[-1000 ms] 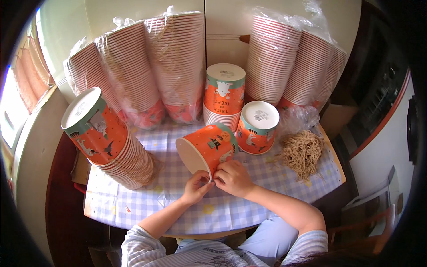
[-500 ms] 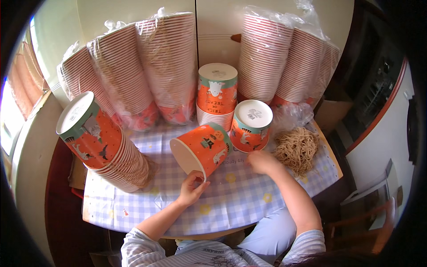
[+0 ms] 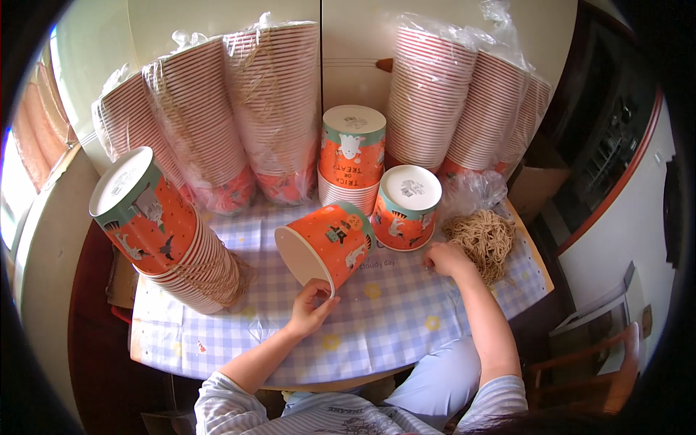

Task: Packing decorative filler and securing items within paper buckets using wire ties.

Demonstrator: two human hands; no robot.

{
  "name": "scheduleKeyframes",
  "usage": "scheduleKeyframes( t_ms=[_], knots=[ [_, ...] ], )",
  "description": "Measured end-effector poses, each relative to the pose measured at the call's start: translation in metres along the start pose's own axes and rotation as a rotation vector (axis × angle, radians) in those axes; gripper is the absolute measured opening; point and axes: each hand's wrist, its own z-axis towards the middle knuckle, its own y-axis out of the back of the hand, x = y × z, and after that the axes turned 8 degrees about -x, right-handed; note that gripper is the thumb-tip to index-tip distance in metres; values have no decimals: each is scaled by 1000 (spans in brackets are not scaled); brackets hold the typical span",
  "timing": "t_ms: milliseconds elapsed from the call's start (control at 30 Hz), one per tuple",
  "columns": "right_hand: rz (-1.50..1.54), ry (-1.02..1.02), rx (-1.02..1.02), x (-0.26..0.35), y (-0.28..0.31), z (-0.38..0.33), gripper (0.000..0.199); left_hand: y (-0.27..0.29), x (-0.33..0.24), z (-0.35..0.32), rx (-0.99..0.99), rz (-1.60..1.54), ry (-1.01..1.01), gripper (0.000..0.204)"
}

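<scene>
My left hand [image 3: 311,307] pinches the rim of an orange paper bucket [image 3: 330,243] between thumb and fingers. The bucket lies tilted on its side, its pale open mouth toward the left and its green-banded base to the right. My right hand [image 3: 444,259] rests low over the cloth with its fingers curled together; what they hold, if anything, cannot be made out. Just beside it lies a tangled heap of tan twine loops [image 3: 484,245]. An upside-down orange bucket [image 3: 406,209] with a white base stands right behind my right hand.
A leaning stack of nested buckets [image 3: 163,225] stands at the left, twine hanging round its lower part. Another upturned stack [image 3: 352,156] is at the back centre. Tall bagged stacks [image 3: 272,94] line the wall. A checked tablecloth [image 3: 290,355] covers the table.
My right hand has moved a little to the right, away from the tilted bucket and closer to the twine heap. The left hand keeps its hold on the rim.
</scene>
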Motion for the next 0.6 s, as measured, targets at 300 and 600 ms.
scheduleKeyframes(
  t_ms=[300,600],
  knots=[
    [-144,-8,5,2,-10,3,13,0,0,-1,-13,7,-29,17],
    [256,244,108,53,33,-3,18,0,0,0,-11,16,-13,18]
  ],
)
